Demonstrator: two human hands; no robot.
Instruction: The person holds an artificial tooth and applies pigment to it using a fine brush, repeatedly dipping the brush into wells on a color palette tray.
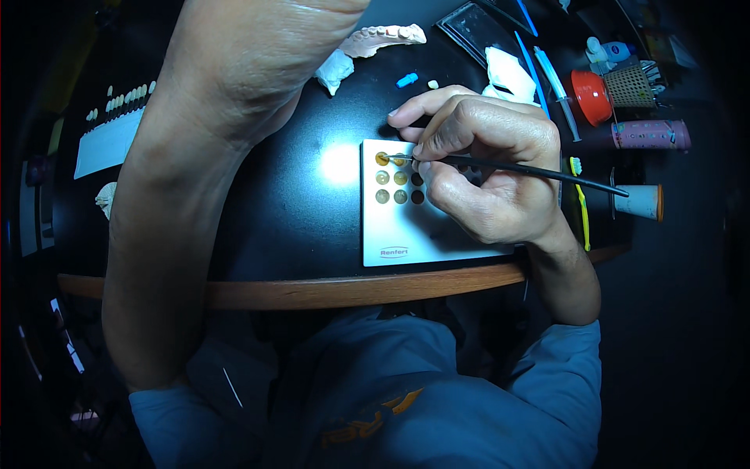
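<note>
- The right hand (488, 168) pinches a thin black brush with a long handle (539, 170) between thumb and fingers, clamped tight on it.
- The brush tip dips into a top little round well of the flat white mixing tray with small colour pots (406, 230), which lies on the black round table (297, 195).
- The left arm (195, 156) lifts up high; its hand is out of sight, so I cannot tell how its fingers are.
- A white plaster teeth model (383, 37) waits at the far side.
- It looks like the picking-up-colour step. Next calls for a slow, steady lift.

Right hand (492, 168) — brush (516, 166) (tip dipped) — palette (406, 234).
</note>
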